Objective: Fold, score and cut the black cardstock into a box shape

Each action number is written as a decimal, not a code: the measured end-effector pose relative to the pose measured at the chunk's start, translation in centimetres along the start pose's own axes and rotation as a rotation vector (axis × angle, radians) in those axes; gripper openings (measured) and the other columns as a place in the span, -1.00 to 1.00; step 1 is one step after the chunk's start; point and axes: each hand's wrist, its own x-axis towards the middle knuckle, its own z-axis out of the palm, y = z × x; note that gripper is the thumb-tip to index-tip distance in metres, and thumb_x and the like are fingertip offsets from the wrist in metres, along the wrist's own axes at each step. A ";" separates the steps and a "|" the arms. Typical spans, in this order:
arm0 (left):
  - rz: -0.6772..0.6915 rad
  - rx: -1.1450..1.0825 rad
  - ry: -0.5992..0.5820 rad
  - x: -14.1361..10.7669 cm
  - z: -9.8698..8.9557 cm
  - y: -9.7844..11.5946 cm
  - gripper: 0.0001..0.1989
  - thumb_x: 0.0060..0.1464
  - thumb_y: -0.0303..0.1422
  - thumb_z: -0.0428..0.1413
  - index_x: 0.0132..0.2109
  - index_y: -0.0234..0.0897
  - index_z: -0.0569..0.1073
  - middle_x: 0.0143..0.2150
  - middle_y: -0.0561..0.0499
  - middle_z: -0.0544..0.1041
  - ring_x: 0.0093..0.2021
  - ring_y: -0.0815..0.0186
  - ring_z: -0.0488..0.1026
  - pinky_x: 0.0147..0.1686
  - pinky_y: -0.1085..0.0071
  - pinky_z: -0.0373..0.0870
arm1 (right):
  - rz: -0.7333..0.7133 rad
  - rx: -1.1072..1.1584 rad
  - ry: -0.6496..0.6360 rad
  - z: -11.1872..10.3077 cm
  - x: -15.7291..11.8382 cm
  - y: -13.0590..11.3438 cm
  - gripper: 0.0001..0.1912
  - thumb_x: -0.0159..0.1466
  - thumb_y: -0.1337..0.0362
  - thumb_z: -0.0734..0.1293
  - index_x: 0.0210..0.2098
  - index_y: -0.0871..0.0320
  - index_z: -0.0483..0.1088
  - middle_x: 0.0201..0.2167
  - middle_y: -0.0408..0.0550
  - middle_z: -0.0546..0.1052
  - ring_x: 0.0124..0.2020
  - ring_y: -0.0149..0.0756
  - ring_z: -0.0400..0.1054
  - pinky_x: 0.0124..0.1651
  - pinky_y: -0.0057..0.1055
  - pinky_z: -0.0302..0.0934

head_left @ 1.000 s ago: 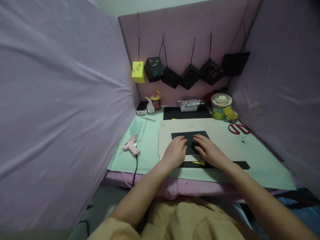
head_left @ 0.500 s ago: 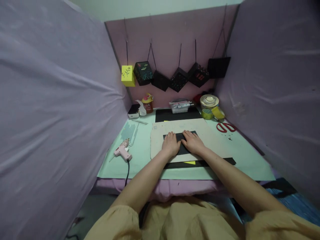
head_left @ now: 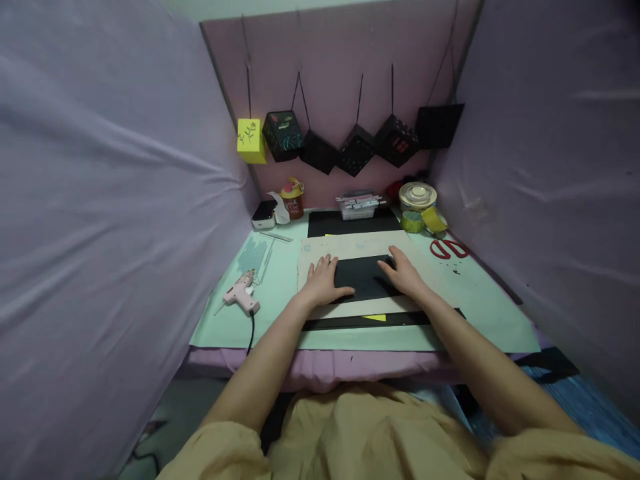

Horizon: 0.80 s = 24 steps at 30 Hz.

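A flat black sheet of card or paper (head_left: 367, 278) lies on a pale board (head_left: 350, 248) in the middle of the table. At its left edge rests my left hand (head_left: 323, 281), fingers spread and thumb reaching over the sheet. My right hand (head_left: 404, 275) is at the sheet's right edge, thumb and fingers apart. Neither hand grips anything that I can see. Beneath the board's near side, a long black strip (head_left: 345, 323) shows, with a small yellow triangle (head_left: 375, 317) on it.
A pink glue gun (head_left: 243, 293) with its cord and several pale glue sticks (head_left: 253, 257) lie left. Red-handled scissors (head_left: 449, 249) and tape rolls (head_left: 413, 221) are right. Pens in a box (head_left: 359, 207) stand behind. Several black boxes (head_left: 356, 150) and a yellow one (head_left: 251, 141) hang above.
My hands have moved apart, from the middle of the black sheet to its left and right edges, uncovering its surface. The camera view has shifted slightly.
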 end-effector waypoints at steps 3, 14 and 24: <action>0.144 -0.028 -0.157 -1.4 -0.7 -1.3 0.13 -0.14 0.19 0.17 0.42 -0.22 -0.11 0.47 -0.23 -0.23 0.44 -0.03 -0.30 0.34 -0.03 -0.29 | -0.253 0.097 -0.151 -1.8 -1.3 2.0 -0.27 0.27 -0.01 0.26 0.31 0.23 0.10 0.37 0.13 0.11 0.38 -0.11 -0.05 0.36 -0.19 -0.05; 0.214 -0.271 0.063 -2.9 0.2 -2.0 -0.14 -0.03 0.06 0.19 0.34 -0.18 0.15 0.40 -0.17 0.09 0.41 0.00 -0.04 0.35 -0.01 -0.27 | -0.654 -0.206 0.043 -3.6 -4.5 2.7 -0.67 0.37 0.14 0.21 -0.10 0.20 0.51 -0.14 0.08 0.60 -0.10 -0.13 0.47 -0.03 -0.26 0.29; -0.323 -1.656 -0.076 -2.9 0.3 0.6 -0.47 0.08 0.05 0.11 -0.06 -0.34 0.39 -0.08 -0.27 0.53 -0.21 0.08 0.58 -0.22 0.19 0.53 | -0.492 -0.239 0.347 -3.2 -8.0 -4.2 -0.68 0.40 0.21 0.19 -0.40 0.17 0.45 -0.44 -0.02 0.56 -0.37 -0.27 0.41 -0.26 -0.37 0.11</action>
